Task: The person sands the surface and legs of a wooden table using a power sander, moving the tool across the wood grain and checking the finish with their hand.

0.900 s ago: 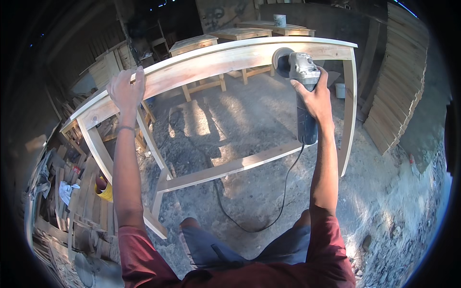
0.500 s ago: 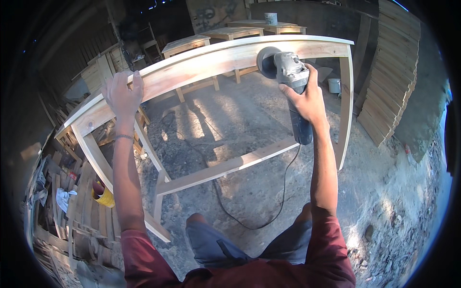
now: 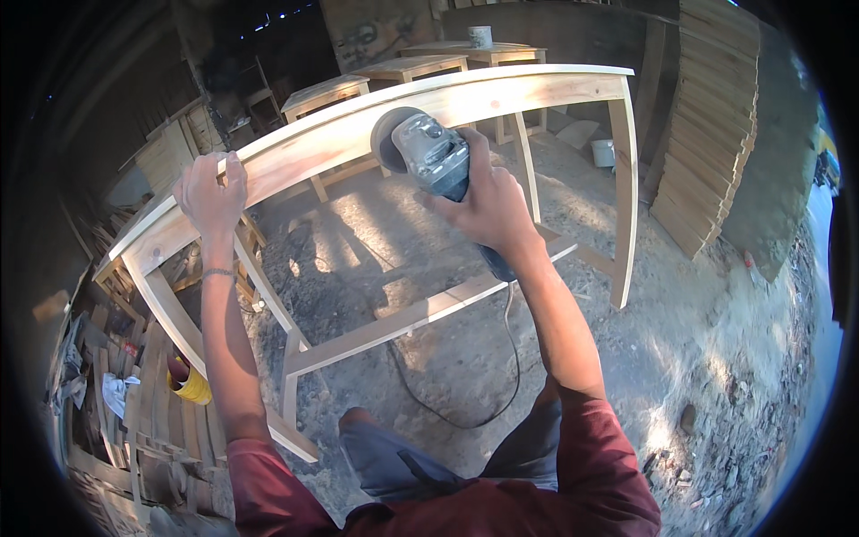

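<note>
Head view has the angle grinder (image 3: 432, 152) up at the front of the wooden table (image 3: 528, 94), a little left of the middle of its long apron, tilted so that its round disc (image 3: 381, 139) lies against the board or very close to it. Your right hand (image 3: 492, 199) is wrapped round the grinder's body just behind the metal head, fingers over the far side and thumb toward the left, closed firmly on it. Your left hand (image 3: 213, 195) is well apart from the tool, its fingers curled over the table's top edge near the left end, gripping the wood; a dark band (image 3: 217, 271) circles that wrist. From the grinder's rear end, a cord (image 3: 516, 362) drops and loops across the dusty floor (image 3: 617, 376), passing near the table's low stretcher (image 3: 403, 331). Your knees, in blue-grey shorts (image 3: 389, 461), stand apart below, between your dark red sleeves (image 3: 599, 447). Farther left, a yellow container (image 3: 191, 387) and a white bag (image 3: 116, 394) lie among wood scraps (image 3: 152, 430). Behind the table are smaller tables (image 3: 327, 91), one bearing a pale tin (image 3: 480, 37); to the right, a white bucket (image 3: 604, 153) sits near a leaning stack of slats (image 3: 711, 125).
</note>
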Available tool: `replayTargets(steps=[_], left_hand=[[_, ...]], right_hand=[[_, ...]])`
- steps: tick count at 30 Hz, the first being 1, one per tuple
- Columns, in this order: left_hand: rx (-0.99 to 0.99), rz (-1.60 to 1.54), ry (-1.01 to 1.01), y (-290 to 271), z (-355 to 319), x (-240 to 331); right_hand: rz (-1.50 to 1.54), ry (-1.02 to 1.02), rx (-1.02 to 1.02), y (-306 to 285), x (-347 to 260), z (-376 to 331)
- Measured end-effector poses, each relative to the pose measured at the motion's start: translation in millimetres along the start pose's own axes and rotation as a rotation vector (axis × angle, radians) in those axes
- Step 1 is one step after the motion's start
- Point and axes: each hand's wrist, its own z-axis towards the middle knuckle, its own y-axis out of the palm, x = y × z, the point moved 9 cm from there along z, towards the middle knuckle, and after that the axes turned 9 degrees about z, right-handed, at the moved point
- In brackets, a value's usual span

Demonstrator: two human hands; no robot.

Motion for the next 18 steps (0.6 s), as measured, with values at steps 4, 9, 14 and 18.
replayTargets(steps=[4, 9, 14, 18], left_hand=[[0.001, 0.022, -0.019, 0, -4, -2], [-0.012, 0.041, -0.033, 4, -2, -1], [0.006, 0.038, -0.017, 2, -2, 2], [-0.012, 0.059, -0.028, 1, 1, 2]], right_hand=[[0.035, 0.081, 0.082, -36, 20, -6], [0.040, 0.122, 0.189, -70, 66, -5], [0.070, 0.153, 0.262, -87, 83, -1], [0.106, 0.191, 0.253, -81, 75, 0]])
